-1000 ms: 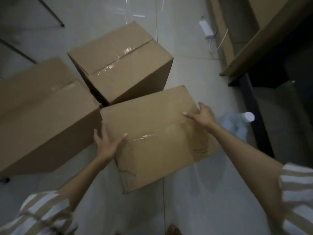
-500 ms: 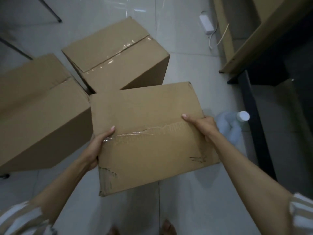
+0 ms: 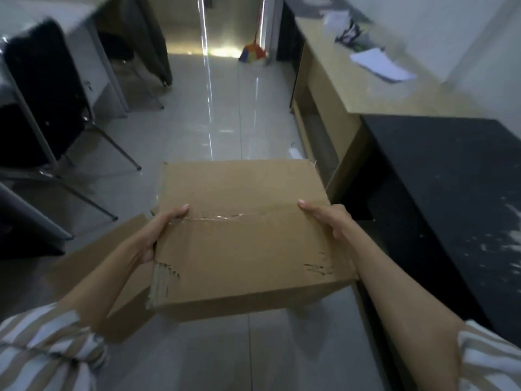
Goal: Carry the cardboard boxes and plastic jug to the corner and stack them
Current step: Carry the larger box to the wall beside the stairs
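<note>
The left hand (image 3: 160,232) gripped one side of the cardboard box (image 3: 242,238), thumb laid over its taped top; the right hand (image 3: 327,221) clasped the opposite side likewise. The box hung between both hands, clear of the tiled floor (image 3: 214,131). Below the left wrist lay another cardboard box (image 3: 112,266). Beyond the right fingers stood a black table (image 3: 451,193) and a wooden desk (image 3: 366,88); beyond the left, a chair (image 3: 42,94).
</note>
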A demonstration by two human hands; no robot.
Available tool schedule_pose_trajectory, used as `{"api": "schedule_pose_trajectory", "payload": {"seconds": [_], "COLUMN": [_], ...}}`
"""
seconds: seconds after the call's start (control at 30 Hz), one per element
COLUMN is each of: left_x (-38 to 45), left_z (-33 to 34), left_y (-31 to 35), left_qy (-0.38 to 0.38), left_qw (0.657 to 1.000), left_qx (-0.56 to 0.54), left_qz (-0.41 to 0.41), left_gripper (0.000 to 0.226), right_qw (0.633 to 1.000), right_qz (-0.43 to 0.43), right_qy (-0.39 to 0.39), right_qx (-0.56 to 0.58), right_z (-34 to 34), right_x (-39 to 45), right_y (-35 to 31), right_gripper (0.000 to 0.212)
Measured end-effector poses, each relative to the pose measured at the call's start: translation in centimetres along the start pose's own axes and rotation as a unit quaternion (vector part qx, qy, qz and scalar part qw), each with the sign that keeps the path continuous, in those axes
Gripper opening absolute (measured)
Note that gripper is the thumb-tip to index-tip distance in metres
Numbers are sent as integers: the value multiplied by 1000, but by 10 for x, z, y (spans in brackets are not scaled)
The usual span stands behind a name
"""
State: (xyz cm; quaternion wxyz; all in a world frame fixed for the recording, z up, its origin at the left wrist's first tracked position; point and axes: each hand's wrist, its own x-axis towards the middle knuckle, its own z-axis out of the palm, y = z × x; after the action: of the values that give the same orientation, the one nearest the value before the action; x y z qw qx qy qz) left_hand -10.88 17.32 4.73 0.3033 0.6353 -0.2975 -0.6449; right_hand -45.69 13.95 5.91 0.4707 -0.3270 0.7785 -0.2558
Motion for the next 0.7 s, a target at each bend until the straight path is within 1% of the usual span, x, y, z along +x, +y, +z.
{"api": "schedule_pose_trajectory", "payload": {"seconds": [0.03, 0.1, 0.17, 0.27, 0.3, 0.4, 0.43, 0.47, 0.57, 0.7], "left_x": [-20, -56, -85, -125, -138, -176, -189, -202, -247, -307], "left_z": [3, 9, 11, 13, 15, 22, 24, 26, 29, 30], "left_y": [19, 49, 69, 83, 84, 81, 79, 76, 60, 31], "left_qy": [1, -1, -10, -31, -40, -56, -62, -71, -119, -146], "left_qw": [1000, 999, 999, 998, 997, 995, 994, 992, 984, 978], "left_qx": [9, 21, 21, 21, 27, 45, 51, 59, 83, 106], "left_qz": [8, 24, 42, 53, 55, 71, 77, 85, 101, 108], "left_gripper": [40, 39, 44, 51, 49, 36, 35, 35, 41, 53], "right_qw": [1000, 1000, 999, 998, 997, 993, 992, 990, 984, 978], "right_qz": [-5, -18, -34, -53, -58, -77, -79, -79, -72, -67], "right_qy": [-1, -2, 3, 35, 43, 76, 89, 100, 143, 174], "right_qx": [0, 1, 21, 30, 34, 47, 51, 57, 72, 96], "right_z": [-13, -36, -56, -83, -90, -108, -114, -119, -130, -143], "right_x": [-17, -47, -79, -125, -143, -192, -208, -224, -284, -369], "right_y": [-11, -26, -37, -36, -33, -14, -5, 5, 37, 83], "right_gripper": [124, 123, 116, 107, 101, 81, 79, 81, 95, 105]}}
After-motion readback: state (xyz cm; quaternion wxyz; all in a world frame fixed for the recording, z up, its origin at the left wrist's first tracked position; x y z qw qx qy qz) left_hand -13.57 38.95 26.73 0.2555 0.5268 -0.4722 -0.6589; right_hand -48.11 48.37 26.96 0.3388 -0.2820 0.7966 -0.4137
